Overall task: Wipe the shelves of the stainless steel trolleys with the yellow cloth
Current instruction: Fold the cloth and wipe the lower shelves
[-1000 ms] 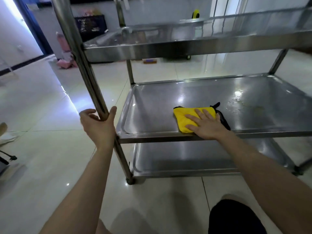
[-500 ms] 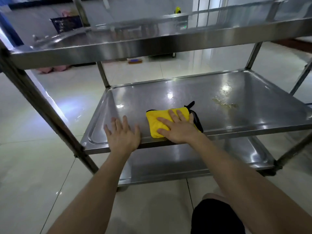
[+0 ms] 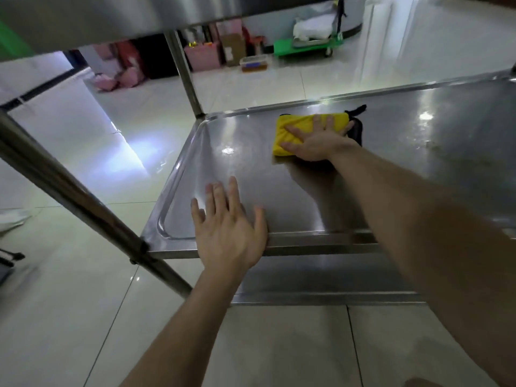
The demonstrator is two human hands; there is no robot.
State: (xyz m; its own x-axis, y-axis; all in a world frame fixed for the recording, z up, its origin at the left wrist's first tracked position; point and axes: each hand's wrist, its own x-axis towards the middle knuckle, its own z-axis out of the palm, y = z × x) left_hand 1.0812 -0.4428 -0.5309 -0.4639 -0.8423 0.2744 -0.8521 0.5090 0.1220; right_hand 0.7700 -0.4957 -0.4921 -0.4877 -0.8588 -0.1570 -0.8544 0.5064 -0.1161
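Our right hand (image 3: 315, 141) presses the yellow cloth (image 3: 296, 129) flat-fingered on the middle shelf (image 3: 418, 169); our left hand (image 3: 229, 233), fingers spread, rests on its front rim.

only one head cam, wide angle, close above the middle shelf (image 3: 279, 196), at its near left corner, facing forward and down across it, top shelf (image 3: 111, 15) overhead

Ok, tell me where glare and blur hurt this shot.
Head view: strong glare on the floor left of the shelf, small light spots on it; the near post and top shelf are blurred; wide-angle lens curves the edges; cloth under the right hand is clear.
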